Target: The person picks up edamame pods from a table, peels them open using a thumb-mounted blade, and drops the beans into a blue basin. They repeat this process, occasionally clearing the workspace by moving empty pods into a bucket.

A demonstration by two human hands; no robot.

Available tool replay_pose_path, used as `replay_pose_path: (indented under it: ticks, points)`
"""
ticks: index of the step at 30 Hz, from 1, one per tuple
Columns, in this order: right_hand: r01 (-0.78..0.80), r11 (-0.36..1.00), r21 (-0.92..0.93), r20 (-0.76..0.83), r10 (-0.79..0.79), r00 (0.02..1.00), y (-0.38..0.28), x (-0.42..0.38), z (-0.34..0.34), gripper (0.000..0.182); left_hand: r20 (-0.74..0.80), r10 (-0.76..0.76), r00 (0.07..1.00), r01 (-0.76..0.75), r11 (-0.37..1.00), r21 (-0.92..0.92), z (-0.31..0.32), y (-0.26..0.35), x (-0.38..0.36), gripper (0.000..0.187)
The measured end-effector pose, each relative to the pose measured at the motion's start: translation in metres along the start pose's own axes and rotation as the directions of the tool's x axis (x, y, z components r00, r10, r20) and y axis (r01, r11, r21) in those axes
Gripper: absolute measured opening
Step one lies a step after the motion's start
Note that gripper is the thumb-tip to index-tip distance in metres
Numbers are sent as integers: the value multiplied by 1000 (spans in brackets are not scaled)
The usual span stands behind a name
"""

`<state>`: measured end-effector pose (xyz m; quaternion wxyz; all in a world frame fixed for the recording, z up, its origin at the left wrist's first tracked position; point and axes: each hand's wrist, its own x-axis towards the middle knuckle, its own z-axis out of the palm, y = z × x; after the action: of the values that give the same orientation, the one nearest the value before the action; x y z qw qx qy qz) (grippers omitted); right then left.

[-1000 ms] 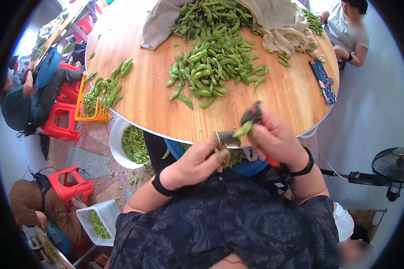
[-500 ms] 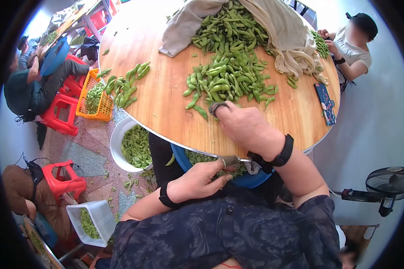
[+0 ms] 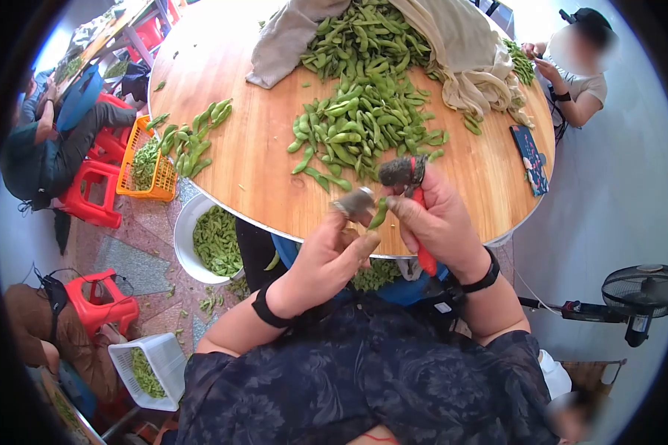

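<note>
Right hand grips red-handled scissors plus a green soybean pod; left hand pinches the pod's other end. Looks like the trimming step, next a clean snip. Just beyond sits the loose pod pile on the round wooden table.

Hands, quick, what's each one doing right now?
Left hand: closed on a green pod.
Right hand: closed on red-handled scissors, at the same pod.
</note>
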<state>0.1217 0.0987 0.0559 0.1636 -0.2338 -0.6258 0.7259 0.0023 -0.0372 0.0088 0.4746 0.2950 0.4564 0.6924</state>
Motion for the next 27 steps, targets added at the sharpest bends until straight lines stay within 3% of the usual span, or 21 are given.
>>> replay_pose_path:
  ticks: [2,4,6,10,15,22,25,27]
  points:
    - [118,969,-215,-44,-131,990,6,-8,5,23,259,-192,947,208,978,-35,-6,-10,8,17]
    - [142,961,-238,-59,-160,985,5,-15,0,21,220,-199,955,206,978,-10,1,-9,6,18]
    - [-153,982,-109,-12,152,988,-2,-22,-9,18,199,-168,966,176,984,-27,1,-12,3,17]
    - [-234,972,-19,150,234,961,1,-35,-10,15,227,-152,962,132,986,104,-1,-14,0,14]
    - [-48,969,-243,146,85,986,10,-40,-7,12,158,70,985,-126,917,378,1,-25,0,19]
    - [-43,956,-291,162,94,982,14,-44,-9,14,223,202,954,-297,753,587,4,-15,0,23]
    - [82,907,-413,167,-13,986,26,-45,-10,15,248,306,919,-393,681,618,8,-13,2,22]
    - [247,807,-536,170,-184,968,33,-43,-9,15,292,370,882,-465,575,674,9,-11,3,21]
